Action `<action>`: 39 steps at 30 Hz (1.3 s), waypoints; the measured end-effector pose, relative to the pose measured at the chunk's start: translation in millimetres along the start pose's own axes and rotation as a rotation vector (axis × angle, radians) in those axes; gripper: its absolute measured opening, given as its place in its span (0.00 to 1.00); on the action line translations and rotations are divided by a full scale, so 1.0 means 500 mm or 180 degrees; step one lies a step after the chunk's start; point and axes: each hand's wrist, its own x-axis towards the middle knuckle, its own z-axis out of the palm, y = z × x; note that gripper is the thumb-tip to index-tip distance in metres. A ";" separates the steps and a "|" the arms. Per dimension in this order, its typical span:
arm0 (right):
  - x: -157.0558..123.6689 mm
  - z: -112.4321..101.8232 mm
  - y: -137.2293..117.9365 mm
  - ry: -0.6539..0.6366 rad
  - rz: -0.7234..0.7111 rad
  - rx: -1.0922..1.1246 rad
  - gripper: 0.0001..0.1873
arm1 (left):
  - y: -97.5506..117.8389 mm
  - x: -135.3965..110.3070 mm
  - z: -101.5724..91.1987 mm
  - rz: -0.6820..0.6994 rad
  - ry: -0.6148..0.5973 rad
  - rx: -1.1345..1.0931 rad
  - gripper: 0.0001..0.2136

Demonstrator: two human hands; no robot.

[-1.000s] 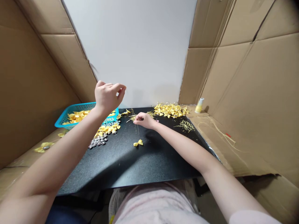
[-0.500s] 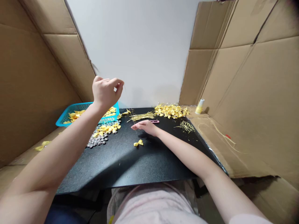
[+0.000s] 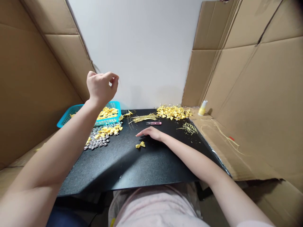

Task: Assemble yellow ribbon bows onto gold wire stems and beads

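Raised above the table at left, my left hand (image 3: 103, 84) is closed in a pinch on a fine thread (image 3: 119, 80). Only short stretches of the thread show against the wall and the dark table. My right hand (image 3: 151, 133) is low over the black tabletop, fingers stretched out, with nothing visible in it. Just below its fingertips lies a single yellow ribbon bow (image 3: 140, 145). Beyond this hand is a pair of pink-handled thread snips (image 3: 153, 123), lying flat.
A blue basket (image 3: 65, 120) of yellow bows stands at back left, with silvery round beads (image 3: 98, 142) in front. Yellow strips (image 3: 145, 118), a bow pile (image 3: 174, 112) and thread scraps (image 3: 189, 128) lie at the back and right. A thread spool (image 3: 202, 108) stands on cardboard.
My left hand has moved up and left with the thread. My right hand has come slightly nearer and off the thread, uncovering the snips. The single bow has not moved.
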 end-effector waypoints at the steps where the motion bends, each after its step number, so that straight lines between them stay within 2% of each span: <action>1: 0.001 -0.002 0.003 0.0074 -0.0024 -0.0035 0.16 | 0.000 -0.001 0.000 0.0005 -0.0001 -0.0005 0.15; 4: 0.009 -0.009 0.008 0.0575 -0.0035 -0.0275 0.12 | 0.001 -0.004 0.003 0.0029 -0.0018 -0.0023 0.16; 7: 0.024 -0.010 0.003 0.1106 -0.0124 -0.0649 0.12 | 0.005 -0.006 0.006 0.0069 -0.0023 -0.0019 0.15; 11: 0.049 0.004 -0.017 0.1345 -0.0364 -0.0972 0.13 | 0.017 -0.008 0.008 0.0102 -0.0018 -0.0054 0.15; 15: 0.069 0.023 -0.028 0.1342 -0.0463 -0.1081 0.12 | 0.027 -0.009 0.008 0.0188 0.0035 -0.0108 0.14; 20: 0.071 0.028 -0.027 0.1336 -0.0629 -0.1337 0.04 | 0.033 -0.010 0.009 0.0262 0.0124 -0.0107 0.14; 29: 0.061 0.017 -0.013 0.1317 -0.0364 -0.0870 0.05 | 0.025 -0.007 0.012 0.0196 0.0161 -0.0171 0.16; 35: 0.059 0.013 -0.015 0.1213 -0.0311 -0.0861 0.05 | 0.029 -0.007 0.007 0.0090 -0.0070 -0.0206 0.15; 39: 0.057 0.014 -0.017 0.1199 -0.0308 -0.0922 0.05 | 0.032 -0.007 0.005 0.0128 -0.0037 -0.0147 0.15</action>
